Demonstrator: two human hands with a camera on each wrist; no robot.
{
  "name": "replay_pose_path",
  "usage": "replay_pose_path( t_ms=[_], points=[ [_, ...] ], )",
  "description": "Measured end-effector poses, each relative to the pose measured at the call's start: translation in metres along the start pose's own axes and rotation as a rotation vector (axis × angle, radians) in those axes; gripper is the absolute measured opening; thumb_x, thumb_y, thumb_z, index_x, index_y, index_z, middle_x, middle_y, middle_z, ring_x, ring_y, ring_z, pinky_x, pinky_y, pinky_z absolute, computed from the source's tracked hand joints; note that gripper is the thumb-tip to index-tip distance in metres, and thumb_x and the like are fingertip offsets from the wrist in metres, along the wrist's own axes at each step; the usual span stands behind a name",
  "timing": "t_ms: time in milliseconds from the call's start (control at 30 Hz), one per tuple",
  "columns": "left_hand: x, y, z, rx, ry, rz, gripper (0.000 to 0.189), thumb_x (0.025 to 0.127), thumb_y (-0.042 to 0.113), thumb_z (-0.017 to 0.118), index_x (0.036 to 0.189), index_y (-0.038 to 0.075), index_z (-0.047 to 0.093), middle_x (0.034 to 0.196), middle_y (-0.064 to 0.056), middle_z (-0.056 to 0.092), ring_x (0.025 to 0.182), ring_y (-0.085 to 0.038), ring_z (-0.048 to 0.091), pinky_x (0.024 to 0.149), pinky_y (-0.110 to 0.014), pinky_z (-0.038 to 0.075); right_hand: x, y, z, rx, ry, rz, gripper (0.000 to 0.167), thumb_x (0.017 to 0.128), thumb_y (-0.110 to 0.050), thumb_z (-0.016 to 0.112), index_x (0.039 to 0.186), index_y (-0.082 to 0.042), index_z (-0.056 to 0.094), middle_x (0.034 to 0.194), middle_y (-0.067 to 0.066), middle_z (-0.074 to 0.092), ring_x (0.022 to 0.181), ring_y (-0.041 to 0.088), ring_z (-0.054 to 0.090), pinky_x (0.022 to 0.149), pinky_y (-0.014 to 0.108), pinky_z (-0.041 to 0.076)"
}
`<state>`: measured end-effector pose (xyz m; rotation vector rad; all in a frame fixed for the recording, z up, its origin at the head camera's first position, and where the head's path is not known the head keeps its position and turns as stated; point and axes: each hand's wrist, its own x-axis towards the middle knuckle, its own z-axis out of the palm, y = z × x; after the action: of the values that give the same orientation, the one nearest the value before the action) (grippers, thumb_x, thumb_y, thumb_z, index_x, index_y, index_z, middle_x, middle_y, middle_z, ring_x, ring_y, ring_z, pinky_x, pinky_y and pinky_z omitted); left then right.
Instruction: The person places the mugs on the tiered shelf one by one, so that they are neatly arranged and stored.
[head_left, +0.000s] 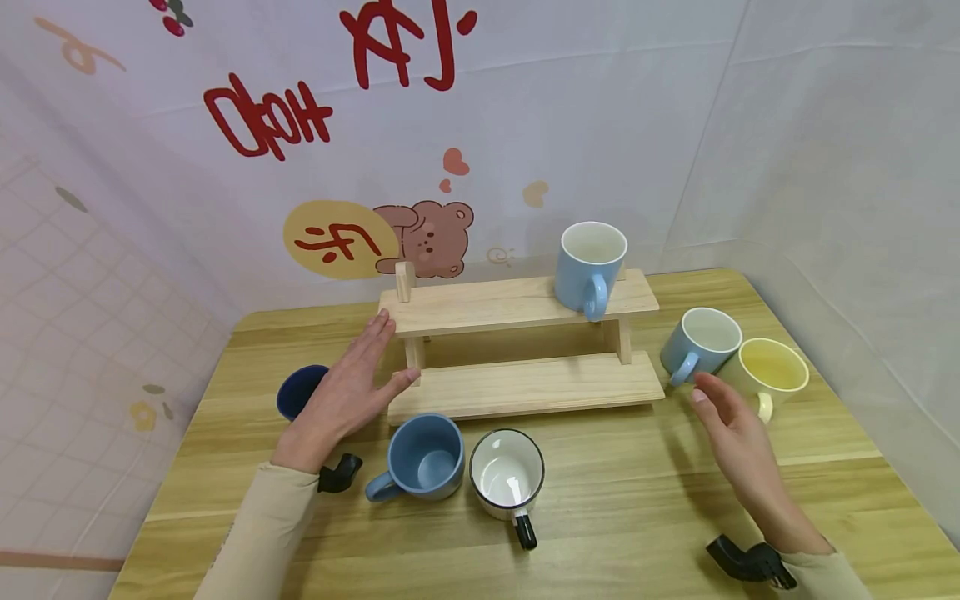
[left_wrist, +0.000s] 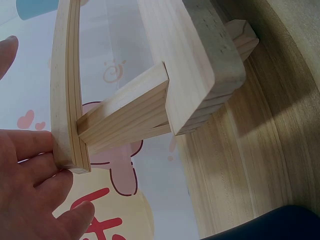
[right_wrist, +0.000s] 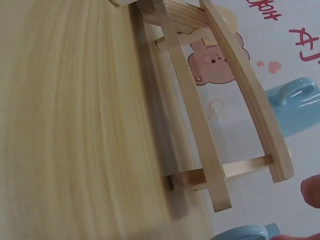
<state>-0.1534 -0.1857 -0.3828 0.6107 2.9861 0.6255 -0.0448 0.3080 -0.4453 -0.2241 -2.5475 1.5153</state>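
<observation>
Currently, wooden rack (head_left: 525, 385) stands on desk (head_left: 615, 517); judged light, stiff, best held by its ends. Left grip (head_left: 351, 393), fingers extended, touches upper shelf (head_left: 480, 307) at left end; right grip (head_left: 738, 437), relaxed, empty, just beside light-blue mug (head_left: 696, 343), likely slick, breakable, best taken by its handle (head_left: 684, 368)

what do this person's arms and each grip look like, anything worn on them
The left sleeve and right sleeve are plain-looking beige, reaching about to the wrists. A bent black piece sits at the left wrist, a curved black piece at the right. The left grip and right grip are bare hands, no gloves showing.
</observation>
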Motion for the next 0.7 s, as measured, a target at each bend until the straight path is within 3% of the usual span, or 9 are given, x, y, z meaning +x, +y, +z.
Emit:
replay_pose_path(
  t_ms=[167, 267, 400, 500, 700],
  points=[
    [0.001, 0.000, -0.001, -0.003, -0.003, -0.001, 0.095, 0.100, 0.066, 0.052, 0.166, 0.006, 0.018, 0.174, -0.009, 0.010, 0.158, -0.033, 0.016, 0.123, -0.058, 0.023, 0.010, 0.001, 0.005, 0.075, -0.018, 0.081, 0.065, 0.112, -0.037, 0.046, 0.157, 0.007, 0.033, 0.152, 0.030, 0.045, 0.126, -0.003, 0.045, 0.089, 0.003, 0.037],
    [0.001, 0.001, -0.002, -0.006, -0.007, -0.006, 0.096, 0.100, 0.067, 0.052, 0.166, 0.007, 0.018, 0.174, -0.008, 0.010, 0.158, -0.032, 0.015, 0.123, -0.058, 0.023, 0.017, 0.002, 0.008, 0.174, -0.019, 0.137, 0.070, 0.111, -0.039, 0.046, 0.158, 0.009, 0.029, 0.153, 0.029, 0.043, 0.127, 0.002, 0.049, 0.094, 0.005, 0.041],
    [0.000, 0.000, -0.002, -0.012, -0.004, -0.003, 0.095, 0.100, 0.066, 0.053, 0.166, 0.007, 0.018, 0.174, -0.008, 0.010, 0.158, -0.033, 0.016, 0.123, -0.058, 0.023, 0.026, 0.005, 0.013, 0.397, -0.011, 0.171, 0.071, 0.110, -0.038, 0.050, 0.156, 0.012, 0.030, 0.141, 0.005, 0.060, 0.133, 0.010, 0.051, 0.108, 0.017, 0.043],
    [0.000, -0.001, -0.002, -0.016, -0.001, -0.001, 0.095, 0.100, 0.066, 0.053, 0.166, 0.008, 0.019, 0.174, -0.007, 0.010, 0.158, -0.032, 0.015, 0.123, -0.058, 0.023, 0.033, 0.006, 0.016, 0.531, -0.012, 0.199, 0.067, 0.109, -0.038, 0.052, 0.152, 0.010, 0.036, 0.128, -0.014, 0.066, 0.141, 0.012, 0.045, 0.117, 0.027, 0.036],
    [0.000, -0.001, -0.003, -0.011, 0.001, 0.009, 0.094, 0.100, 0.066, 0.052, 0.166, 0.007, 0.020, 0.174, -0.007, 0.010, 0.158, -0.031, 0.015, 0.123, -0.057, 0.023, 0.045, 0.006, 0.018, 0.581, 0.010, 0.224, 0.064, 0.109, -0.040, 0.049, 0.148, 0.010, 0.041, 0.119, -0.012, 0.072, 0.129, 0.004, 0.057, 0.117, 0.026, 0.036]
  ],
)
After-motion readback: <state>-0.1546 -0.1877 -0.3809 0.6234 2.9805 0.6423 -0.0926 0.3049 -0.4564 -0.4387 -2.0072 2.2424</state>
